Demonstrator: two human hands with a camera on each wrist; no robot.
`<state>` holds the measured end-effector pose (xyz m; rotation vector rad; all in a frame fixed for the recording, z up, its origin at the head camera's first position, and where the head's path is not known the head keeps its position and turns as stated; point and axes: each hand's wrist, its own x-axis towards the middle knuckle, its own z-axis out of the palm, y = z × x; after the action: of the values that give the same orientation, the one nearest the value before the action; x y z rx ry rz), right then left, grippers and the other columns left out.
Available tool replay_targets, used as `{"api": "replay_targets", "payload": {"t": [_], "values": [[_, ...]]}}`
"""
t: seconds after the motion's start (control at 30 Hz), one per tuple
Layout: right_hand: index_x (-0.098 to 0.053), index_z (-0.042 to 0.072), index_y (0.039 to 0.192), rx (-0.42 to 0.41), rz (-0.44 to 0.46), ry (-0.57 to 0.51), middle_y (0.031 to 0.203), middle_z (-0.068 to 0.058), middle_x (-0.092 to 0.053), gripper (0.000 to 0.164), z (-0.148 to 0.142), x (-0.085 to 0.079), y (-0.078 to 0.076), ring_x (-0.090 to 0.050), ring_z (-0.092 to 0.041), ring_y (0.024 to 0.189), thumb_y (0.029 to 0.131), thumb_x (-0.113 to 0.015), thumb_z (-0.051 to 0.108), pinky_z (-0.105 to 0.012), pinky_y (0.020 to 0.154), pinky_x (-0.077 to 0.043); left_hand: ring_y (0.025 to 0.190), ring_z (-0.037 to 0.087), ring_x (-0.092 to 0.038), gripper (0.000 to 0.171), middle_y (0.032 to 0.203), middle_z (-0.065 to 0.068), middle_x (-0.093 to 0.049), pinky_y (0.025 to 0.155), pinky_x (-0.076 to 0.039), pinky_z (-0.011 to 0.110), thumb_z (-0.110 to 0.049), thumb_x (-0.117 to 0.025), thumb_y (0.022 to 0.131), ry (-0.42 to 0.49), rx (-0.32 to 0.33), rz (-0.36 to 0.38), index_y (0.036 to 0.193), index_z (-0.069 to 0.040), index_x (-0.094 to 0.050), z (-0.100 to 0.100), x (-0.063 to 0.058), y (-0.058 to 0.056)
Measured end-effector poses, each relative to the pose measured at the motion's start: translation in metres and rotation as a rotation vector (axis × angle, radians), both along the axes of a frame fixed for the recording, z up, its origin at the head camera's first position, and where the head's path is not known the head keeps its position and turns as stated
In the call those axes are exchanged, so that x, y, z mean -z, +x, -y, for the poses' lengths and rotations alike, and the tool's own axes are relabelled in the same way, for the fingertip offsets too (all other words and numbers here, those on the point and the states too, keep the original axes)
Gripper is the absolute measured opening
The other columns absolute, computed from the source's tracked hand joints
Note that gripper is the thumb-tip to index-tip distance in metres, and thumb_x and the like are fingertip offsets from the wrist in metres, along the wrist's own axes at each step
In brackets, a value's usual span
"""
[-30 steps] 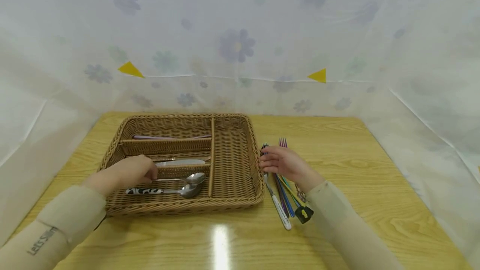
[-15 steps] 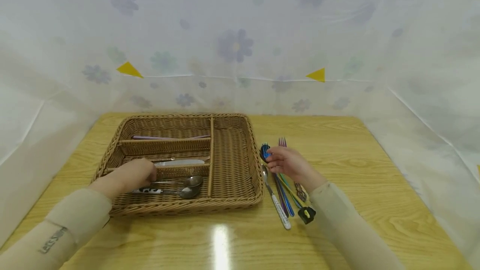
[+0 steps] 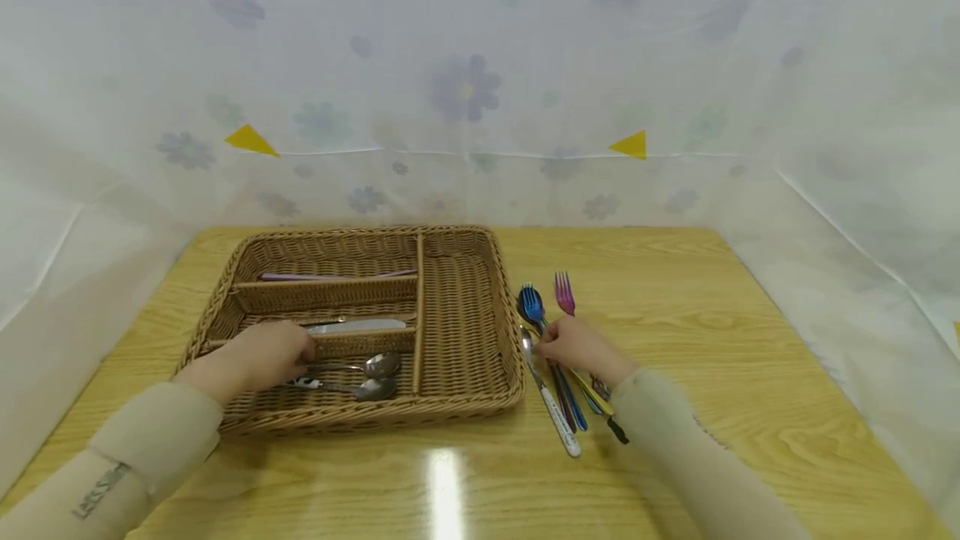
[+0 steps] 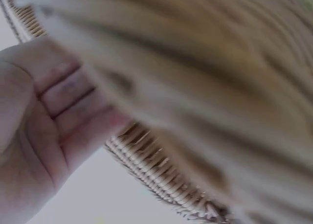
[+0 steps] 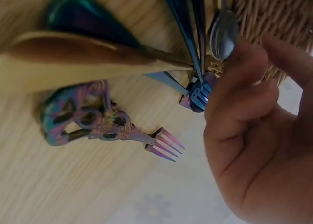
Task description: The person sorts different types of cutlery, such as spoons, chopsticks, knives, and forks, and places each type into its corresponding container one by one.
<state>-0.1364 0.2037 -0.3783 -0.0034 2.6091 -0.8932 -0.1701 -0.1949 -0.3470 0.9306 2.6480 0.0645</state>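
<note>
My left hand [image 3: 262, 357] reaches over the wicker cutlery tray's [image 3: 345, 415] near edge into its front-left compartment. Its fingertips are beside the handle of a metal spoon [image 3: 381, 366]; the tray hides them in the left wrist view, so any grip is unclear. A second spoon [image 3: 375, 390], with a black-and-white handle, lies in front, partly under the hand. My right hand [image 3: 581, 348] is over loose cutlery right of the tray, fingers bent, thumb apart. In the right wrist view its fingertips are beside the bowl of a spoon [image 5: 225, 34]; this spoon has a white handle [image 3: 558, 423].
A table knife [image 3: 360, 326] lies in the tray's middle-left compartment, with purple utensils [image 3: 315, 277] behind. The right compartment [image 3: 461, 315] shows bare wicker. On the table are a blue fork [image 3: 532, 302], an ornate purple fork [image 5: 164, 145] and a gold handle [image 5: 88, 62].
The two spoons under my left hand have shifted slightly toward the tray's front. My right hand has lowered, its fingers drawing together near the white-handled spoon and uncovering the blue fork's head.
</note>
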Motion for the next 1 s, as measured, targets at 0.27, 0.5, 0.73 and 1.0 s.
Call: {"api": "replay_targets", "payload": {"t": [0.27, 0.5, 0.73, 1.0], "values": [[-0.047, 0.015, 0.051, -0.036, -0.017, 0.213, 0.045, 0.006, -0.038, 0.039, 0.013, 0.006, 0.009, -0.031, -0.007, 0.041, 0.083, -0.066, 0.024, -0.020, 0.040, -0.025, 0.056, 0.002, -0.056, 0.010, 0.077, -0.003, -0.069, 0.052, -0.049, 0.024, -0.015, -0.064, 0.088, 0.164, 0.074, -0.233, 0.094, -0.012, -0.072, -0.018, -0.012, 0.004], [-0.054, 0.012, 0.049, -0.009, -0.029, 0.235, 0.046, 0.005, -0.047, 0.034, 0.019, 0.009, 0.011, -0.038, -0.008, 0.041, 0.079, -0.069, 0.019, -0.019, 0.040, -0.030, 0.054, 0.000, -0.054, 0.010, 0.075, -0.004, -0.068, 0.051, -0.048, 0.023, -0.016, -0.064, 0.088, 0.160, 0.064, -0.234, 0.094, -0.013, -0.071, -0.022, -0.014, 0.005], [-0.059, 0.006, 0.052, 0.026, 0.032, 0.016, 0.045, 0.003, -0.051, 0.026, 0.009, 0.016, 0.007, -0.046, -0.008, 0.040, 0.078, -0.063, 0.011, -0.018, 0.040, -0.038, 0.056, 0.001, -0.056, 0.010, 0.078, -0.003, -0.069, 0.052, -0.049, 0.025, -0.015, -0.064, 0.088, 0.166, 0.056, -0.231, 0.094, -0.013, -0.072, -0.020, -0.011, 0.005], [-0.061, -0.001, 0.080, 0.048, 0.186, -0.284, 0.061, -0.001, -0.057, 0.017, -0.015, 0.013, 0.001, -0.057, -0.009, 0.053, 0.089, -0.054, 0.011, -0.024, 0.053, -0.053, 0.056, 0.001, -0.056, 0.011, 0.078, -0.003, -0.069, 0.053, -0.050, 0.025, -0.016, -0.063, 0.089, 0.168, 0.043, -0.218, 0.095, -0.013, -0.071, -0.022, -0.014, 0.006]]}}
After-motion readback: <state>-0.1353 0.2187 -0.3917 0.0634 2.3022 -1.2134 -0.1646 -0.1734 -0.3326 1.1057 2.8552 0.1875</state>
